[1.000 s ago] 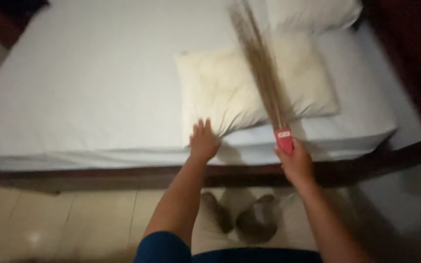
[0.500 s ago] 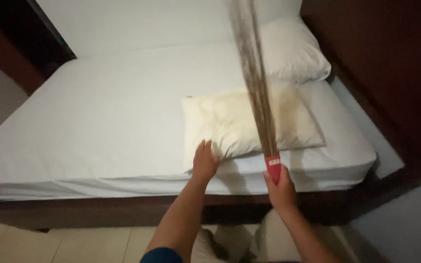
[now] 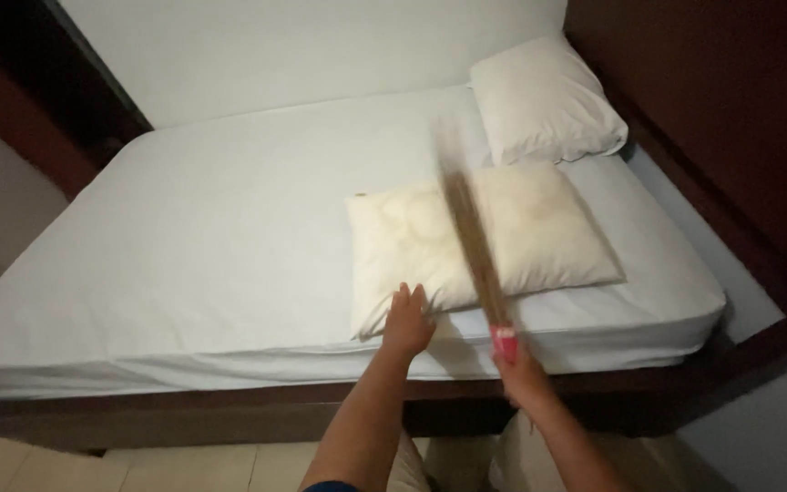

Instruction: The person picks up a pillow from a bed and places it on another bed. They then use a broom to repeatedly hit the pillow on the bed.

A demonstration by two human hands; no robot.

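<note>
Here left hand [image 3: 409, 321] flat, open on yellowed pillow [image 3: 539, 241]; right hand [image 3: 521, 372] grips stick broom [image 3: 468, 237].

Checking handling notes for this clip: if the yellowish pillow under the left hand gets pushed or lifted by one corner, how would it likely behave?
The yellowish pillow looks soft and puffy, so lifted by a corner it would probably sag rather than stay flat. It is likely light for its size. Lying on the smooth white sheet, it would probably slide, not roll; the left hand on its near edge may be steadying it against the stick broom.
</note>
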